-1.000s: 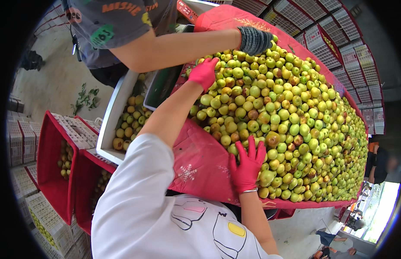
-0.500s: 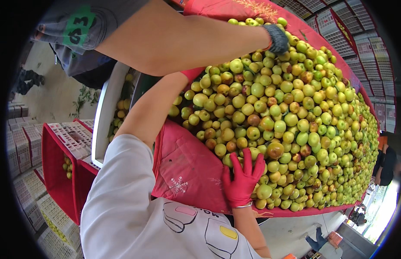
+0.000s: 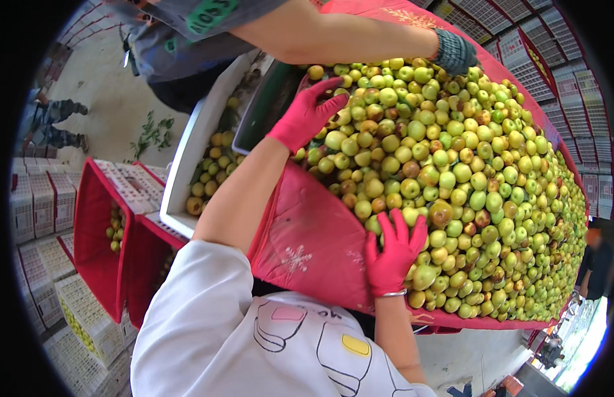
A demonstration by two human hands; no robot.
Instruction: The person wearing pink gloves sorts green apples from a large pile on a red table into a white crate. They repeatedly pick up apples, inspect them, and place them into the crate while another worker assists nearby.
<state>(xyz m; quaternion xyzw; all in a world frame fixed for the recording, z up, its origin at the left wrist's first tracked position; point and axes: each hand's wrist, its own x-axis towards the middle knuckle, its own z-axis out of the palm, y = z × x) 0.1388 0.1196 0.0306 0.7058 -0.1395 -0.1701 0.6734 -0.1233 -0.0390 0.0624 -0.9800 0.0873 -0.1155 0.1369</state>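
Observation:
My left hand (image 3: pixel 310 114), in a red glove, is at the pile's left edge with thumb and index finger apart. I see nothing held in it, though its other fingers are partly hidden. Lower down, my right hand (image 3: pixel 394 257), gloved in red too, rests palm down with spread fingers on the near edge of the pile. The pile is of small round yellow-green fruits (image 3: pixel 446 178), jujubes by their look, some with brown patches. They lie on a red quilted cloth (image 3: pixel 313 241) with a snowflake print.
A co-worker's arm (image 3: pixel 360 33) reaches across the top, its dark-gloved hand (image 3: pixel 455 51) at the far fruits. Left of the pile stand a dark green tray (image 3: pixel 264 109) and a white-rimmed bin (image 3: pixel 178 178) holding fruits. Red-lined crates (image 3: pixel 98 245) and stacked white crates (image 3: pixel 541 63) surround the place.
My left hand, hidden behind the co-worker's arm before, now shows at the pile's left edge. The co-worker's arm has shifted up and right in view. My right hand still rests on the fruits.

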